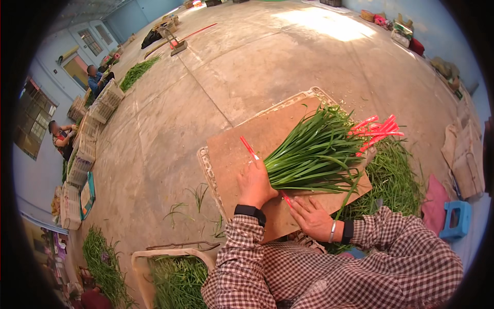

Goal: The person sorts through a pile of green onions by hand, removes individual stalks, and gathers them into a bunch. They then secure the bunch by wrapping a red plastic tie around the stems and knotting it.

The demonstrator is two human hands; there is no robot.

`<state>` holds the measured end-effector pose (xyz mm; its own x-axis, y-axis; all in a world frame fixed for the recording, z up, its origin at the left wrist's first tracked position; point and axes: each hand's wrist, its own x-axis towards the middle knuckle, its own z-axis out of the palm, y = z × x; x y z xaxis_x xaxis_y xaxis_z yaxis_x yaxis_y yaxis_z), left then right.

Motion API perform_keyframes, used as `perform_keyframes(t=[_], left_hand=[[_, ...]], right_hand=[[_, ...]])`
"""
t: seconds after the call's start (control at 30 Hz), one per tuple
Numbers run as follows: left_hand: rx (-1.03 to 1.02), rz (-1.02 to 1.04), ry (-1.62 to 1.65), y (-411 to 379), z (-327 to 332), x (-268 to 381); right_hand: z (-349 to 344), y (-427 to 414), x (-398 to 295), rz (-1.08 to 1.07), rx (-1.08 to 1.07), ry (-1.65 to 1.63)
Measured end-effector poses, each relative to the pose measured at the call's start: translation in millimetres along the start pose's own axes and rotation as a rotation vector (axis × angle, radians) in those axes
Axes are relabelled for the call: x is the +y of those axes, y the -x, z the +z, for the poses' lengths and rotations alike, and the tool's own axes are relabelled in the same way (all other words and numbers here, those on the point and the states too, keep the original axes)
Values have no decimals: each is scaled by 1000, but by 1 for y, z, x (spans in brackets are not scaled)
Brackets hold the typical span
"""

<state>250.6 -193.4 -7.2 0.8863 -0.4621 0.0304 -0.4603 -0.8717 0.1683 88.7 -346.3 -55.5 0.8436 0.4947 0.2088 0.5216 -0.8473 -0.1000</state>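
Note:
My left hand (255,184) is closed around the pale end of a bunch of long green leaves, likely garlic chives (314,154). The leaves fan out to the right over a brown board (235,150). A red tie strip (247,146) runs beneath the bunch, one end showing beyond my left hand and the other near my right fingertips. My right hand (313,219) rests low on the board, its fingertips at the strip's near end; whether they pinch it is unclear. Several more red strips (380,129) lie at the board's right edge.
The board lies on an upturned plastic crate (208,166). Loose greens (393,177) are heaped at right, near a blue stool (455,220). A crate of greens (179,274) stands at lower left. Two people (61,137) work behind pale crates (83,154) along the left wall.

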Motion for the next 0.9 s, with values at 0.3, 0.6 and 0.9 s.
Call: perform_keyframes(t=[0.3,0.6,0.9], left_hand=[[47,-48,25,12,4,10],[59,-8,0,23,10,13],[98,-2,-14,40,12,23]], right_hand=[[-16,-2,12,-26,66,-77],[-7,15,15,-128,112,-156],[-9,23,15,-93,199,-300]])
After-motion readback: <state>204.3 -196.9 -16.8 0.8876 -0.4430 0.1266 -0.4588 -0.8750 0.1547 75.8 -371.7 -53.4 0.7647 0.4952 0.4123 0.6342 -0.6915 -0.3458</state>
